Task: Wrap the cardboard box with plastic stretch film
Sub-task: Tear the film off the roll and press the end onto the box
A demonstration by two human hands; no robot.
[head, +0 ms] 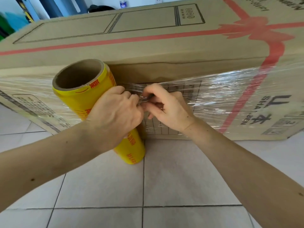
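A big cardboard box (148,51) with a printed red ribbon lies on the tiled floor. Clear stretch film (222,86) covers its near side. A yellow film roll (85,94) with a cardboard core stands tilted on the floor against the box. My left hand (115,112) lies over the roll's right side, its fingers pinching a bunched strip of film. My right hand (166,106) pinches the same strip just to the right. Both hands meet in front of the box's near face.
White floor tiles (164,178) stretch in front of the box. Behind the box stand a plastic bottle (123,4), a dark bundle (101,8) and blue and green things at the far left.
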